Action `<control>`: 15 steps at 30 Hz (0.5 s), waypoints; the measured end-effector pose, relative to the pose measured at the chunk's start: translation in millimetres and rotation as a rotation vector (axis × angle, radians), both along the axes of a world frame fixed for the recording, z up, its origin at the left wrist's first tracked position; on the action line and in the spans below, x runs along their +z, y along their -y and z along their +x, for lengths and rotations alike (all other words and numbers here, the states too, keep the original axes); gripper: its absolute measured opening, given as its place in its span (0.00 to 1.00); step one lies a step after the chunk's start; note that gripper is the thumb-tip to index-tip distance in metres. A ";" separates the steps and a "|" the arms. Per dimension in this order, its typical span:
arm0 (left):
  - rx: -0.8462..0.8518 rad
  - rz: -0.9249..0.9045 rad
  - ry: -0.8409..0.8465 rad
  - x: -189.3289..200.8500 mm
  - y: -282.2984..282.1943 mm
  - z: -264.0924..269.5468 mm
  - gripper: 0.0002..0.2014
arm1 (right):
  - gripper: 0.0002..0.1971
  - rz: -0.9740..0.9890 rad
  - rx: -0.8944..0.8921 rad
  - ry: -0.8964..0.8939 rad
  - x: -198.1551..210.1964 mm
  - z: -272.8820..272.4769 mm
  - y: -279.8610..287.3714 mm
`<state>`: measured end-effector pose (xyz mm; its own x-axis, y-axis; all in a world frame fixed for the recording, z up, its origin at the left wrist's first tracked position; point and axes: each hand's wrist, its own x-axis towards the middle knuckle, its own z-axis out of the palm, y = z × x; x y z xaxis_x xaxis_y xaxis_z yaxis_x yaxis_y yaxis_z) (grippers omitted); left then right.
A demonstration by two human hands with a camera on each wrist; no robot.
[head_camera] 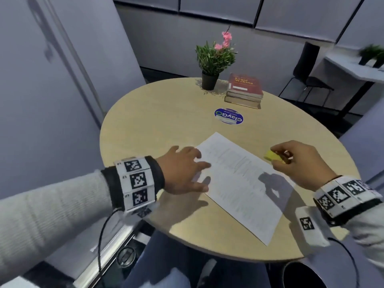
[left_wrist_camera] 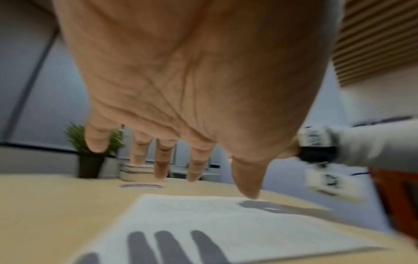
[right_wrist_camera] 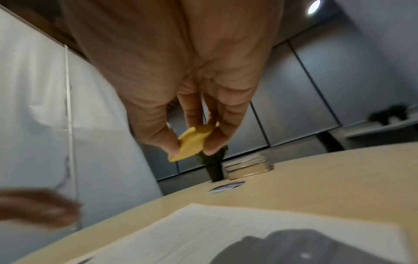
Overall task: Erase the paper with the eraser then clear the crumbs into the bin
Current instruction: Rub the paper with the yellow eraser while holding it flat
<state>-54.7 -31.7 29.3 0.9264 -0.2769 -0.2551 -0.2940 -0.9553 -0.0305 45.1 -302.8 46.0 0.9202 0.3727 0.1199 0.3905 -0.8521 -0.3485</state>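
A white printed paper lies slantwise on the round wooden table. My left hand hovers just above the paper's left edge with fingers spread and straight; in the left wrist view the left hand casts finger shadows on the paper. My right hand pinches a yellow eraser between thumb and fingers, held above the paper's right edge. The right wrist view shows the eraser in the air over the paper. A dark bin stands below the table's near right edge.
At the table's far side stand a potted plant and a stack of books, with a round blue sticker nearer the paper. A grey partition is close on the left. A black chair stands beyond the table.
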 end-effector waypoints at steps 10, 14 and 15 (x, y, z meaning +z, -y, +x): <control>0.151 0.158 -0.259 -3.1 -35.8 86.0 0.38 | 0.16 -0.185 0.405 -0.154 -27.8 4.8 -85.0; 0.166 0.188 -0.279 -14.4 -40.6 96.1 0.46 | 0.17 -0.234 0.459 -0.078 -31.4 13.3 -104.7; 0.175 0.152 -0.268 -18.2 -38.5 92.3 0.50 | 0.17 -0.214 0.459 -0.055 -31.3 16.8 -110.2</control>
